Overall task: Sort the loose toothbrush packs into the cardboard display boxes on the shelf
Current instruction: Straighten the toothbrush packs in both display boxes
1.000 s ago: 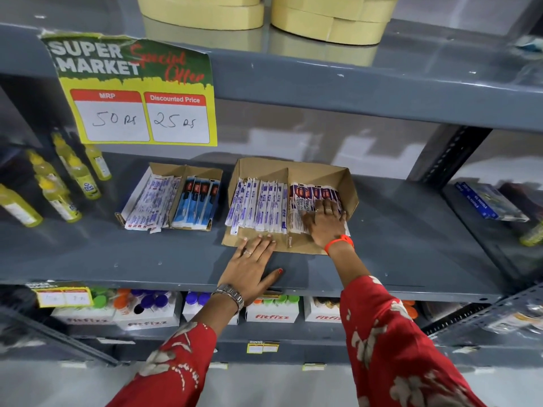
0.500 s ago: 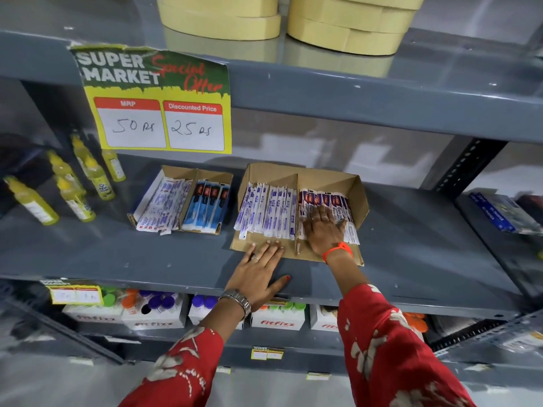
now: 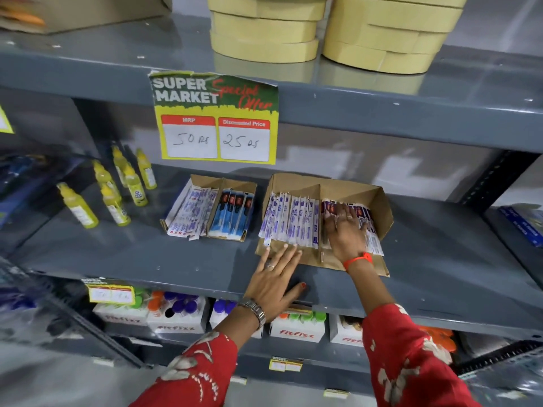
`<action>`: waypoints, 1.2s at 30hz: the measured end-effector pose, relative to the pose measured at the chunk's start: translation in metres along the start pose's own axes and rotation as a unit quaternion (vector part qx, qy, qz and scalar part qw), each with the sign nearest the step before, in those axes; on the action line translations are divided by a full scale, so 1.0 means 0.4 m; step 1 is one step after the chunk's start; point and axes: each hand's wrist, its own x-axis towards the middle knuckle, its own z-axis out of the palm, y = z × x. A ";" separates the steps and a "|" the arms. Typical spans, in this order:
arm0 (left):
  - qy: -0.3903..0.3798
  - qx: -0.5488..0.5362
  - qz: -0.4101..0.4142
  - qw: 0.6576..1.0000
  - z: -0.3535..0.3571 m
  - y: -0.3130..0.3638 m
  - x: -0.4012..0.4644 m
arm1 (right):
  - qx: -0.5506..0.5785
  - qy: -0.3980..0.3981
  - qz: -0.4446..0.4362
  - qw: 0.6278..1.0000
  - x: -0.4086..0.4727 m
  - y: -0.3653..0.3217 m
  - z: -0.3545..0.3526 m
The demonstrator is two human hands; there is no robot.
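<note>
Two cardboard display boxes stand on the grey middle shelf (image 3: 440,259). The left box (image 3: 205,183) holds white-purple toothbrush packs (image 3: 191,212) and blue packs (image 3: 233,212). In the right box (image 3: 379,207), white-purple packs (image 3: 289,223) fill the left compartment and dark red-topped packs (image 3: 371,230) the right one. My right hand (image 3: 343,230) lies flat, fingers spread, on the dark red-topped packs. My left hand (image 3: 274,277) rests flat on the shelf edge, fingertips touching the right box's front flap. Neither hand grips anything.
Several yellow bottles (image 3: 117,189) stand at the shelf's left. A price sign (image 3: 216,118) hangs from the upper shelf, which carries stacked tan round boxes (image 3: 264,27). Fitfizz boxes (image 3: 296,330) sit on the lower shelf. Blue packs (image 3: 523,224) lie at the far right.
The view has shifted left and up. My right hand has slid further up over the dark red-topped packs. My left hand stays flat at the box's front.
</note>
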 end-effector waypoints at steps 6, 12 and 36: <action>-0.024 0.026 -0.035 0.999 -0.018 -0.128 -0.105 | 0.014 0.064 -0.132 0.989 -0.067 -0.159 0.006; -0.047 0.023 0.003 0.999 -0.014 -0.148 -0.120 | -0.086 -0.188 -0.154 0.966 -0.094 -0.235 0.063; -0.038 0.014 0.008 0.999 0.009 -0.158 -0.115 | -0.069 -0.179 -0.105 0.976 -0.081 -0.265 0.117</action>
